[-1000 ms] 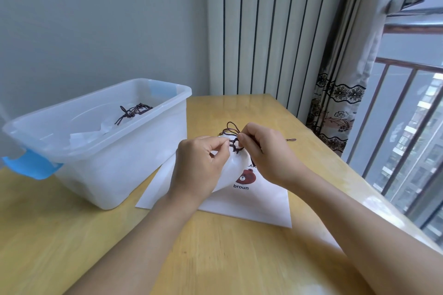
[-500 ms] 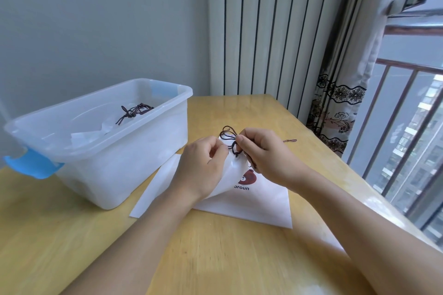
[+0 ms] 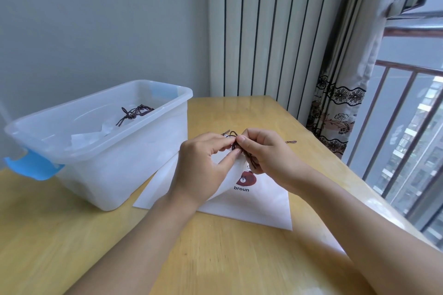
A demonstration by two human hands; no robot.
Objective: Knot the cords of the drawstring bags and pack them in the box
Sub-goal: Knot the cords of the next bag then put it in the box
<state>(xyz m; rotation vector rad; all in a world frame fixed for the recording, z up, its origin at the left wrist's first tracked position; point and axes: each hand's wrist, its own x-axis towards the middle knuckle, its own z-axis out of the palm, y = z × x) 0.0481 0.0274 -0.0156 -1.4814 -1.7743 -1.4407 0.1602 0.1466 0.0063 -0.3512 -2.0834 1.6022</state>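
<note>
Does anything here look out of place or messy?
Not really. One stray dark cord end lies on the wooden table beyond the right hand. Both hands pinch the dark brown cord of the white bear-print drawstring bag; the left hand lifts its corner.

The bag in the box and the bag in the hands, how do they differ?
The bag in the box lies inside the clear box, untouched; the bag on the table is outside it, its top lifted. The boxed bag's cord is knotted in a bundle; the other cord is pinched by the left hand and right hand. Both are white with dark cords.
</note>
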